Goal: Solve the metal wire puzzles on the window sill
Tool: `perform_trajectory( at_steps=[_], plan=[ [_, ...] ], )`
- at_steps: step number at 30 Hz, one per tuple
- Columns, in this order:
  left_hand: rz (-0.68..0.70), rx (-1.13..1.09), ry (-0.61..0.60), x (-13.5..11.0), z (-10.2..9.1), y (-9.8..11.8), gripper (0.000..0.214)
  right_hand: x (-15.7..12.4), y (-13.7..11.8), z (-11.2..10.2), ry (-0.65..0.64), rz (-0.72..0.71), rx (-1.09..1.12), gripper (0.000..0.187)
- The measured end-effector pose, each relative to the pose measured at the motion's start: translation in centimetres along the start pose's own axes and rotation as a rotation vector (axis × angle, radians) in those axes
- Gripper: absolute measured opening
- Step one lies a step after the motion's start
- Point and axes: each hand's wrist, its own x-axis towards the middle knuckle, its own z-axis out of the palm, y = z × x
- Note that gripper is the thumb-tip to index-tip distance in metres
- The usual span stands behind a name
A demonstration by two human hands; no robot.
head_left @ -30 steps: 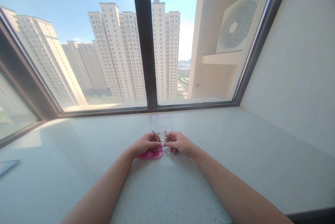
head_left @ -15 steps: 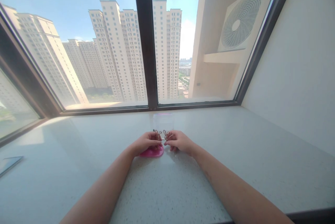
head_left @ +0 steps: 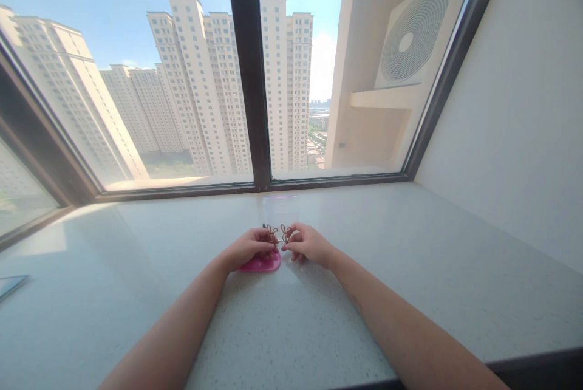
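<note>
My left hand [head_left: 250,246] is closed in a pinch on a thin brown looped cord [head_left: 272,232] with a bow-like shape. Facing it, my right hand [head_left: 310,243] pinches a second brown looped cord [head_left: 286,232]. A short pale strip shows between the two loops; whether it joins them I cannot tell. Beneath my left hand lies a flat, glossy pink object [head_left: 259,265], partly covered by the fingers. A small dark tip pokes up behind the left fingertips, and what it belongs to is hidden.
Just behind my hands stands a clear, see-through item [head_left: 281,206] with a pinkish top edge. The speckled pale sill [head_left: 291,317] runs up to a dark window frame [head_left: 262,180]. A flat, glassy-looking object [head_left: 13,285] rests at far left. A white wall [head_left: 514,123] bounds the right.
The whole view has shifted slightly, so everything sits a little further left. My fingers keep their pinch on the brown loops, with the right fingers slightly adjusted.
</note>
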Motion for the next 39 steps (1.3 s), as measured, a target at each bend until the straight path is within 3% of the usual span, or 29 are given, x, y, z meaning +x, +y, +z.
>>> perform_trajectory(
  at_steps=[39],
  plan=[
    [0.01,0.053,-0.003,0.23,-0.04,-0.42,0.023,0.25,0.45,-0.29,-0.055,-0.016,-0.03,0.034]
  ],
)
